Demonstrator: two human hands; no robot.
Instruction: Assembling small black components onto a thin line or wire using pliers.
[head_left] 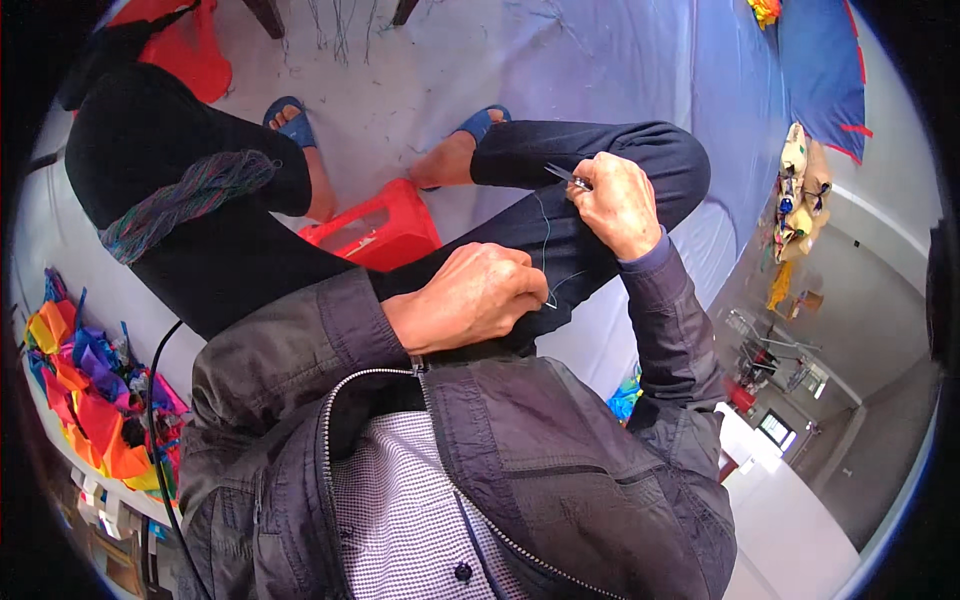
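My left hand (474, 297) is closed above my lap, its fingertips pinched on a thin bluish-green thread (547, 236). The thread loops up toward my right hand and lies over the dark trousers. A small pale tip shows at the pinching fingers, too small to name. My right hand (618, 203), over the right knee, is closed round small metal thread snips (568, 177) whose blades point to the left and away from me. Across my left thigh lies a bundle of multicoloured threads (190, 205).
A red plastic stool (385, 228) shows between my legs. Bright coloured fabric (90, 390) is heaped at the left, with a black cable (153, 420) running beside it. Loose threads (340, 30) lie on the pale floor sheet ahead. A white table (790, 510) stands at the lower right.
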